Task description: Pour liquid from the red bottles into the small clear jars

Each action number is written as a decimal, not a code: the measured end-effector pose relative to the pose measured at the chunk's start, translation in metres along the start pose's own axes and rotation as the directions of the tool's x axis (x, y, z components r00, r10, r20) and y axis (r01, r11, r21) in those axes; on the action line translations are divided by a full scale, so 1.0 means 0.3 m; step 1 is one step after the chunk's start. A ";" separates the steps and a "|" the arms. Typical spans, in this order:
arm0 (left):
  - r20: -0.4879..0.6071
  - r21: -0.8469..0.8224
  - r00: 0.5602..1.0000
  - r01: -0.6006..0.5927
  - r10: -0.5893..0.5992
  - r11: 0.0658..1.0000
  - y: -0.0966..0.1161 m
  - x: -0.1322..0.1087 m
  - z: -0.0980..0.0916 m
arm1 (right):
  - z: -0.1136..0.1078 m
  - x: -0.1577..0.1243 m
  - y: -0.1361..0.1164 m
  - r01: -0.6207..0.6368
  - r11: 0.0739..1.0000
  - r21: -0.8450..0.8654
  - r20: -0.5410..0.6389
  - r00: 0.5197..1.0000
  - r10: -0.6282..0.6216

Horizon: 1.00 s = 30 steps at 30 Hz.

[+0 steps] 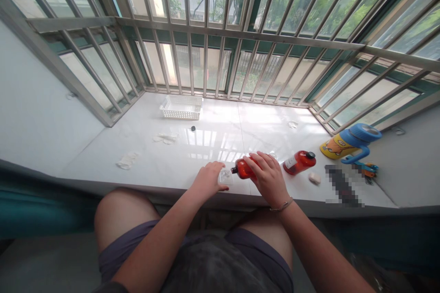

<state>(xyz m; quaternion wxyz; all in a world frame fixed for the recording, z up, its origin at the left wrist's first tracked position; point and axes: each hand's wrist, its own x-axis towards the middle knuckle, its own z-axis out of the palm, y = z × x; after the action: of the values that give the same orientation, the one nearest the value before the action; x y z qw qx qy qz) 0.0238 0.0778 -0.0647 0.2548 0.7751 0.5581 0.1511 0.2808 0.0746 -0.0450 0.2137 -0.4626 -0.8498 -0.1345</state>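
The right hand wraps the body of a red bottle, fingers over the upper side; the grip is closed around it. The bottle lies tipped close to horizontal above the front of the white sill, neck toward the left hand. The neck appears uncapped. The left hand forms a wide C, thumb and fingers apart, at a small clear container beside the neck. Whether the fingers touch the container cannot be told.

Risks: if the bottle tips too far or too fast, any contents may overshoot the container and wet the sill. If the left hand does not steady the container, a knock from the neck may shift or overturn it. A loose right-hand grip may let the bottle roll.

Outward, a second red bottle with a dark cap stands right of the right hand; a swinging elbow or wrist may topple it. A black cap lies loose near a white basket; a brush could send it rolling.
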 end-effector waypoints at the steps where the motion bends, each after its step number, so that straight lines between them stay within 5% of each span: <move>1: -0.001 0.000 1.000 0.001 -0.001 1.000 0.001 0.000 -0.001 | -0.001 0.000 0.001 0.001 1.000 -0.004 -0.001 1.000 -0.001; 30: -0.005 -0.003 1.000 0.003 -0.003 1.000 -0.001 -0.002 0.004 | -0.007 0.010 0.009 0.015 0.999 -0.037 -0.030 0.999 -0.016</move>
<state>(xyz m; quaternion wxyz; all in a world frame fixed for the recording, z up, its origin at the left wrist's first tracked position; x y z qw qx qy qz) 0.0241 0.0771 -0.0657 0.2550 0.7734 0.5597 0.1535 0.2822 0.0773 -0.0417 0.2168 -0.4579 -0.8474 -0.1587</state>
